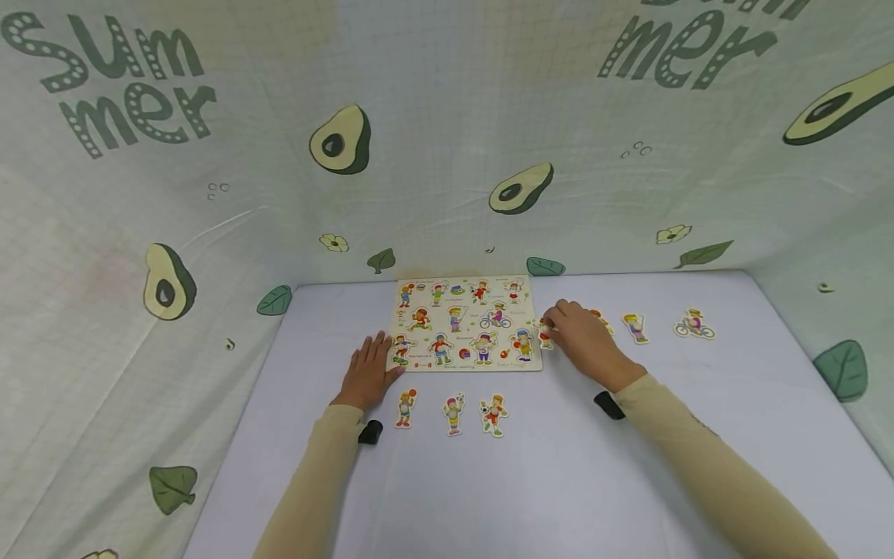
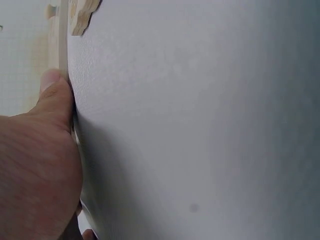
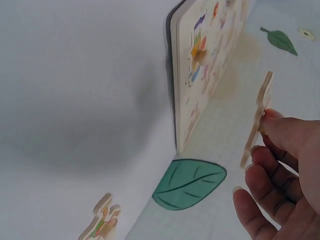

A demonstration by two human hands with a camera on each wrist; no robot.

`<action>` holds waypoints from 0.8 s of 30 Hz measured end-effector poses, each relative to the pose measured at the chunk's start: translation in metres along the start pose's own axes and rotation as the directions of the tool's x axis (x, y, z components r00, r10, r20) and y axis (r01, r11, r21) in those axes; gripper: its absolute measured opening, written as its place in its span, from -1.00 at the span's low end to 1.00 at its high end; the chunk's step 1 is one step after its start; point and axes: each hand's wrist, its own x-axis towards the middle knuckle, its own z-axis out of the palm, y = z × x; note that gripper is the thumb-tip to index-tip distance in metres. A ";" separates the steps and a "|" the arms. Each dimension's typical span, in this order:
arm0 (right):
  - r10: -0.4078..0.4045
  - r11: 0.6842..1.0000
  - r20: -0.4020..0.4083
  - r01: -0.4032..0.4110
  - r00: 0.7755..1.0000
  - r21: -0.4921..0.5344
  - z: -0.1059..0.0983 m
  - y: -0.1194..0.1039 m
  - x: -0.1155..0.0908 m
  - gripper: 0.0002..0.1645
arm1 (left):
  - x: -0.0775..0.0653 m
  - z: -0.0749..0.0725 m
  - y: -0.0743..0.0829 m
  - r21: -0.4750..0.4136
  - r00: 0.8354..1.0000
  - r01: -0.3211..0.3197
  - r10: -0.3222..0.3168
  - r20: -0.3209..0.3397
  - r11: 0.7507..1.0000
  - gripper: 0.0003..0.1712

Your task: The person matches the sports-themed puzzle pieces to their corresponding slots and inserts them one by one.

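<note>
A wooden puzzle board [image 1: 468, 365] printed with sports figures lies at the back of the table. My left hand [image 1: 369, 373] rests spread at its left edge, and its thumb [image 2: 56, 95] lies along the board's front edge in the left wrist view. My right hand [image 1: 583, 341] pinches a flat wooden puzzle piece [image 3: 257, 122] between thumb and fingers. That piece is above the table, just off the board's right edge, and my fingers cover part of it. Some board figures, such as the batter [image 1: 483, 349] and the skater [image 1: 441, 349], have pale piece-like outlines.
Three loose pieces lie before the board: a basketball player [image 1: 405, 409], a figure with a raised ball [image 1: 453, 414] and a soccer player [image 1: 493, 415]. Right of my right hand are a partly hidden piece [image 1: 602, 321], a stick-holding figure [image 1: 635, 328] and a cyclist [image 1: 694, 324]. Printed cloth hangs behind.
</note>
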 end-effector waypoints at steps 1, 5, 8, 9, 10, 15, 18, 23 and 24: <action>0.002 1.000 0.000 -0.002 1.000 -0.001 0.000 0.001 0.004 -0.74 | 0.001 0.001 0.000 0.006 1.000 0.000 0.000 -0.001 1.000 -0.09; 0.000 1.000 -0.001 0.000 1.000 -0.007 0.002 0.005 0.017 -0.73 | 0.003 0.001 -0.001 0.022 1.000 0.009 -0.009 0.003 1.000 -0.07; -0.018 1.000 -0.003 0.018 1.000 -0.020 0.003 0.006 0.026 -0.73 | 0.002 -0.002 0.001 0.018 1.000 0.017 -0.017 0.014 1.000 -0.08; -0.023 0.999 -0.001 0.023 1.000 -0.026 0.003 0.007 0.029 -0.74 | 0.002 -0.002 0.002 0.017 1.000 0.019 -0.019 0.021 1.000 -0.08; -0.026 0.999 -0.001 0.026 1.000 -0.034 0.004 0.007 0.032 -0.75 | 0.001 -0.003 0.003 0.012 1.000 0.019 -0.019 0.021 1.000 -0.08; -0.024 0.997 0.008 0.025 1.000 -0.075 0.009 0.009 0.045 -0.76 | -0.001 -0.006 0.004 0.004 1.000 0.015 -0.015 0.017 1.000 -0.09; -0.020 0.997 0.010 0.021 1.000 -0.075 0.012 0.010 0.052 -0.76 | -0.001 -0.006 0.004 0.001 1.000 0.017 -0.017 0.021 1.000 -0.09; -0.015 0.997 0.026 0.017 1.000 -0.076 0.015 0.015 0.064 -0.79 | -0.001 -0.005 0.004 -0.010 1.000 0.022 -0.021 0.019 1.000 -0.09; -0.015 0.997 0.026 0.017 1.000 -0.078 0.015 0.016 0.067 -0.80 | -0.001 -0.005 0.005 -0.006 0.999 0.024 -0.024 0.022 1.000 -0.09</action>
